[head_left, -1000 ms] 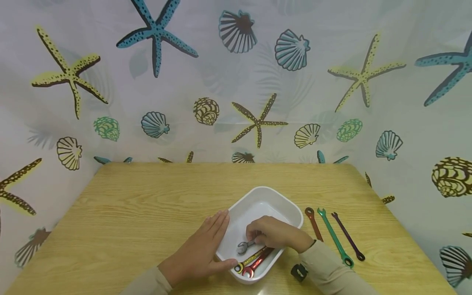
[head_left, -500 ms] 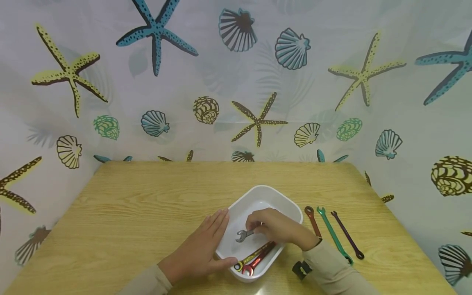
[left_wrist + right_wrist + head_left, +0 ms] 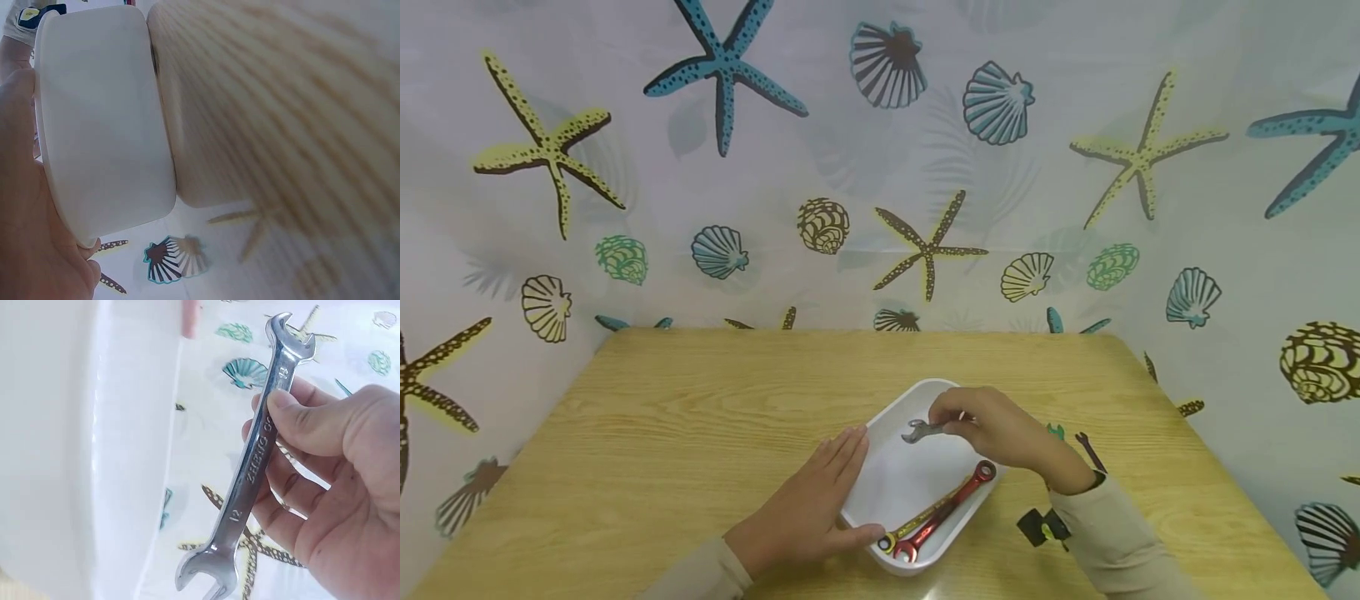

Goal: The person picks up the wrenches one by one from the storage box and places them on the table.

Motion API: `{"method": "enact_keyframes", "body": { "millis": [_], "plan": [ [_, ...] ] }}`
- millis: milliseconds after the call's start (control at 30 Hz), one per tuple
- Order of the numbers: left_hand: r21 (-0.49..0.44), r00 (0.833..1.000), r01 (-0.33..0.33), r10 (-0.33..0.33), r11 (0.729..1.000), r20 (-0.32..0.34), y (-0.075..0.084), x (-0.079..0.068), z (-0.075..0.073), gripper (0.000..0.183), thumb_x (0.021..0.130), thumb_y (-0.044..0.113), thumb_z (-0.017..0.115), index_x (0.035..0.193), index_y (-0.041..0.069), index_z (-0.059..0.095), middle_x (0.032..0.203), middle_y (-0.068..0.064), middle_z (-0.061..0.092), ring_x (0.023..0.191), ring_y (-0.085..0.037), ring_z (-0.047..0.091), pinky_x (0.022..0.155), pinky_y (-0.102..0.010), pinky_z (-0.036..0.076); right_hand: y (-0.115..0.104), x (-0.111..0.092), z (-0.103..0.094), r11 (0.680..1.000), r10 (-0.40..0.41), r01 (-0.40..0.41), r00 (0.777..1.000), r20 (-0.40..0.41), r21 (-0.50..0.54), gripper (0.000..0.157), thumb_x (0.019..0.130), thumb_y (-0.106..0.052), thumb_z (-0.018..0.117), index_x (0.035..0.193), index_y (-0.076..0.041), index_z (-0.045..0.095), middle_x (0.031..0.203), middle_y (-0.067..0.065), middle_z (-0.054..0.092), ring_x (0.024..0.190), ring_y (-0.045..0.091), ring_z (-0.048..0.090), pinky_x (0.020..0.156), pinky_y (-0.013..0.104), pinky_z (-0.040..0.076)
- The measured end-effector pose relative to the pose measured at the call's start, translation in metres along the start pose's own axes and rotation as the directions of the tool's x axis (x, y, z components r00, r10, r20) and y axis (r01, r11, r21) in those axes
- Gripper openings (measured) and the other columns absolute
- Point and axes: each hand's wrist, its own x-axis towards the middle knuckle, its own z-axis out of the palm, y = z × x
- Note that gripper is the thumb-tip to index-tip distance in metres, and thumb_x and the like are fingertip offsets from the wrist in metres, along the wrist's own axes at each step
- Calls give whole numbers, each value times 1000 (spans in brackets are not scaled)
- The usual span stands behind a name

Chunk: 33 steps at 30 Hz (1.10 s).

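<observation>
In the head view my right hand (image 3: 992, 425) is over the far part of a white plastic tub (image 3: 880, 467). Thumb and fingers pinch a silver double open-end wrench (image 3: 250, 469), marked 12 in the right wrist view. My left hand (image 3: 812, 508) lies along the tub's left rim with fingers straight, the thumb reaching over the near corner; the left wrist view shows the tub's outer wall (image 3: 106, 125) beside that hand. Inside the tub a red wrench (image 3: 942, 517) and a yellow wrench (image 3: 917, 523) lie side by side near the right wall.
Right of the tub, partly behind my right forearm, lie a green wrench (image 3: 1056, 432) and a purple wrench (image 3: 1088, 450) on the wooden table (image 3: 700, 400). A black strap piece (image 3: 1037, 527) hangs at my right wrist. A cloth printed with shells (image 3: 752, 183) surrounds the table.
My right hand has lifted the silver wrench up and to the right, away from the red and yellow wrenches. My forearm now covers the orange-red wrench outside. The left hand has stayed put.
</observation>
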Motion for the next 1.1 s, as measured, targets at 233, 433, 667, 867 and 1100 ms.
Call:
{"method": "enact_keyframes", "body": {
  "millis": [233, 433, 667, 867, 1100],
  "plan": [
    [-16, 1000, 2, -2, 1000, 2, 1, 1, 1, 100, 88, 72, 39, 152, 0, 14, 160, -14, 9, 147, -28, 9, 117, -45, 17, 10, -21, -22, 995, 90, -94, 989, -120, -27, 21, 88, 5, 62, 100, -11, 67, 97, -1, 69, 89, 15, 65, 74, 30, 55],
    [-15, 1000, 2, -2, 1000, -2, 1, 0, 1, 101, 88, 74, 37, 152, -1, 15, 160, -14, 10, 147, -27, 9, 117, -46, 17, 25, -45, -30, 977, 202, -212, 948, -245, -15, 19, 90, 4, 61, 104, -7, 67, 102, 6, 69, 91, 23, 65, 72, 33, 56],
    [-23, 1000, -11, 11, 1000, -14, 0, -1, 0, 99, 89, 70, 42, 152, -1, 14, 160, -15, 10, 147, -28, 9, 117, -47, 18, 40, -77, -44, 929, 344, -371, 878, -333, -19, 17, 92, -3, 61, 108, -4, 66, 101, 13, 68, 89, 31, 65, 65, 38, 56],
    [-28, 1000, -2, 2, 1000, -6, 0, -1, -1, 99, 89, 69, 44, 152, -1, 15, 160, -14, 9, 147, -27, 9, 117, -46, 17, 62, -104, -52, 866, 471, -501, 810, -349, 6, 20, 94, -4, 57, 114, -1, 62, 102, 19, 65, 91, 36, 62, 59, 33, 50],
    [-49, 999, 32, -31, 998, 37, 1, 0, -2, 99, 88, 71, 42, 153, 2, 11, 161, -10, 4, 148, -22, 3, 118, -42, 12, 91, -132, -55, 824, 535, -566, 759, -370, 30, 24, 97, -7, 55, 116, 6, 60, 104, 26, 63, 89, 40, 63, 59, 36, 51]
  ]
}}
